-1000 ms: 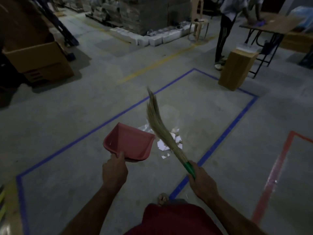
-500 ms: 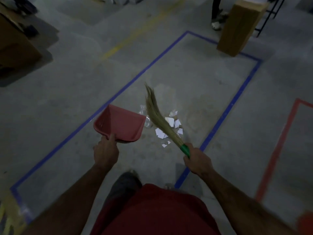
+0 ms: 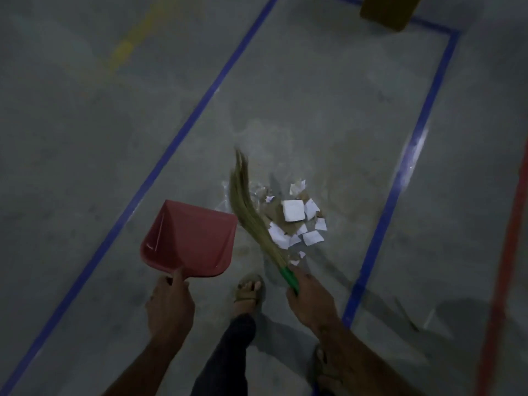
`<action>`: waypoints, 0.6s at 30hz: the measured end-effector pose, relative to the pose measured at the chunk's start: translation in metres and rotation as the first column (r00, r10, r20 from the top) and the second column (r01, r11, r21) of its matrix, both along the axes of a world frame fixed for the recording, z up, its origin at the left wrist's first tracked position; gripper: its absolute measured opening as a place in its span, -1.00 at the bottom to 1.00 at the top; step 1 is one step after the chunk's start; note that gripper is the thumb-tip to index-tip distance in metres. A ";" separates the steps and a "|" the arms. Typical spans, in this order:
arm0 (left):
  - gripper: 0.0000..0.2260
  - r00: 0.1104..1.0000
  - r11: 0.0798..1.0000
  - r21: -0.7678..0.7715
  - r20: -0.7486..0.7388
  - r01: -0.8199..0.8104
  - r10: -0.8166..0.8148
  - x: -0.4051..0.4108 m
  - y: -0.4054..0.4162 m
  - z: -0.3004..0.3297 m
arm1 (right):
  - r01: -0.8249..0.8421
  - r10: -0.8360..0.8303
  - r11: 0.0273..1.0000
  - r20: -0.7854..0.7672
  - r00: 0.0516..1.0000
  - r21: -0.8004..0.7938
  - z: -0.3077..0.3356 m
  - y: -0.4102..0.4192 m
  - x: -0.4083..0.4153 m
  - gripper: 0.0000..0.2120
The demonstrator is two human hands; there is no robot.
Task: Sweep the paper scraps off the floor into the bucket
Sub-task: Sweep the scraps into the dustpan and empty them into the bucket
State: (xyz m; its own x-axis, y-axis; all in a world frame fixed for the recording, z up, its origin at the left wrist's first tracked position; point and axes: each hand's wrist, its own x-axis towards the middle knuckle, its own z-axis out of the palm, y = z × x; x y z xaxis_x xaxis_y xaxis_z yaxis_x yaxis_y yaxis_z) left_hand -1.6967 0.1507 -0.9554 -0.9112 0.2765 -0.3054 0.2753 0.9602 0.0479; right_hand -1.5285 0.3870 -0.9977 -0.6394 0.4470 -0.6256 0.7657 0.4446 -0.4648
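Note:
A heap of white paper scraps lies on the grey concrete floor, mixed with brown bits and some clear plastic. My right hand grips the green handle of a straw broom, whose bristles point up and left, just left of the heap. My left hand holds the handle of a red dustpan, thumb on top. The pan hangs open side up, left of the broom and apart from the scraps. No bucket is in view.
Blue tape lines frame a rectangle of floor around the heap; a red line runs at the right. A brown cardboard box stands at the top edge. My sandalled foot is just below the heap.
The view has tilted down and come closer to the heap. The room's far end, the table and the other person have dropped out of view. Both hands keep their hold.

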 end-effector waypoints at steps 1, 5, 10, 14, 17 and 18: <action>-0.77 1.000 1.000 0.007 0.000 0.011 -0.011 -0.020 0.000 -0.016 | -0.012 0.012 1.000 -0.002 1.000 -0.009 -0.024 0.000 -0.026 -0.48; -0.73 0.999 0.999 -0.005 0.010 0.048 -0.048 -0.089 0.001 -0.078 | -0.028 0.026 0.997 -0.032 0.999 -0.073 -0.106 0.000 -0.119 -0.51; -0.73 0.995 0.995 0.021 0.036 0.094 -0.095 -0.130 0.001 -0.124 | 0.214 -0.194 0.961 0.124 0.973 -0.177 -0.185 0.001 -0.138 -0.71; -0.70 0.985 0.990 0.013 0.097 0.140 -0.141 -0.133 -0.006 -0.141 | 0.472 -0.434 0.849 0.193 0.880 -0.239 -0.178 -0.017 -0.071 -0.74; -0.72 0.976 0.988 -0.003 0.156 0.152 -0.150 -0.125 -0.007 -0.149 | 0.596 -0.568 0.734 0.187 0.801 -0.325 -0.139 -0.026 -0.024 -0.73; -0.73 0.971 0.986 -0.013 0.176 0.167 -0.162 -0.121 -0.006 -0.152 | 0.612 -0.594 0.709 0.172 0.786 -0.350 -0.126 -0.027 -0.011 -0.71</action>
State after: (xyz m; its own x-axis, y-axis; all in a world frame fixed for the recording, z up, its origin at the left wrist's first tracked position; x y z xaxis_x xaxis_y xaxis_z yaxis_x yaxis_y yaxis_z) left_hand -1.8179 0.1446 -1.1077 -0.7862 0.4075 -0.4646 0.4197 0.9039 0.0826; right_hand -1.5394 0.3595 -1.1240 -0.2826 0.4586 -0.8425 0.8343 -0.3159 -0.4518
